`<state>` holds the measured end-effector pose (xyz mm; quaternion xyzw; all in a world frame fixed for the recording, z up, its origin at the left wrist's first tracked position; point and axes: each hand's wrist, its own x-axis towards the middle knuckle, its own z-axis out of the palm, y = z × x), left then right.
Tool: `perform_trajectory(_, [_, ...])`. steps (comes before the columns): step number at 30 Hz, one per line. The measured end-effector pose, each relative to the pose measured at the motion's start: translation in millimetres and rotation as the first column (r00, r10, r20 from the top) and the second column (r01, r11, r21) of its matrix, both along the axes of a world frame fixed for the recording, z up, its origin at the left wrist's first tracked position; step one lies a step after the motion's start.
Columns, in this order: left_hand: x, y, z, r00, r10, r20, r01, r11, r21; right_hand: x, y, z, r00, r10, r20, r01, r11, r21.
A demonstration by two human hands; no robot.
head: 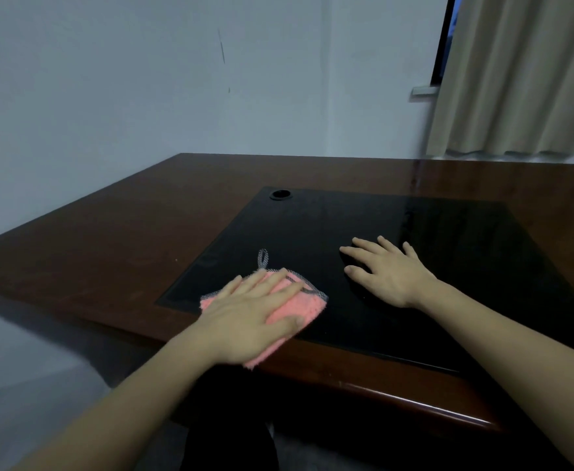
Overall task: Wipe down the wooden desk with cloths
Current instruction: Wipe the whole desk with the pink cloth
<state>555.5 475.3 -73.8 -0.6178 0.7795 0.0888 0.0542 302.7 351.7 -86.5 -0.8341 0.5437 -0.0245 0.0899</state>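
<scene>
We have our left hand (250, 317) spread flat on a pink cloth (287, 309), fingers straight and pressing down, not curled round it. The cloth lies at the near left part of the black inlay (432, 266) set into the wooden tabletop (115, 239), with its near corner reaching over the brown border toward the front edge (398, 396). A grey hanging loop (263, 258) sticks out from its far side.

Our right hand (386, 271) lies palm down on the inlay, well apart from the left, fingers straight and spread. There may be a dark cloth under it, but against the black surface we cannot tell; nothing is plainly held.

What could go wrong, as we judge it:

- The pink cloth is only pinned by a flat palm. A quick stroke toward us could push it over the front edge and off the tabletop, since one corner already sits close to that edge.
- A flat hand can slide over the cloth instead of carrying it, bunching the fabric and leaving streaks on the glossy inlay.
- The loop could drag into the round cable hole (281, 194) if we sweep far forward.
- The step between inlay and wood border may hold dust that a flat pass skips.
- The far wood near the curtain (523, 79) and wall (143, 79) asks for a long reach, so pressure there would be weak.
</scene>
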Motion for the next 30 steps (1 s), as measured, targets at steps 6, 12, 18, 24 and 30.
perform_trajectory(6, [32,-100,3,0.983,0.185,0.012,-0.184,0.982,-0.031,0,1,1,1.000,0.005,0.004,-0.005,1.000,-0.008])
perform_trajectory(12, [24,-104,-1,0.982,0.186,0.010,-0.186,0.981,-0.050,2,3,4,1.000,-0.001,-0.005,0.001,1.000,0.020])
perform_trajectory(18, [28,-21,-3,0.997,-0.069,0.030,0.071,0.997,-0.044,18,-3,12,1.000,-0.005,-0.027,0.006,1.000,0.017])
perform_trajectory(24, [50,-19,1,0.987,-0.157,-0.019,0.157,0.987,0.021,70,-16,15,0.997,0.061,0.052,-0.062,0.998,0.018])
perform_trajectory(30, [78,-114,0,0.999,0.038,0.036,-0.037,0.998,-0.041,89,-13,-2,0.999,-0.018,0.049,0.021,0.999,-0.045])
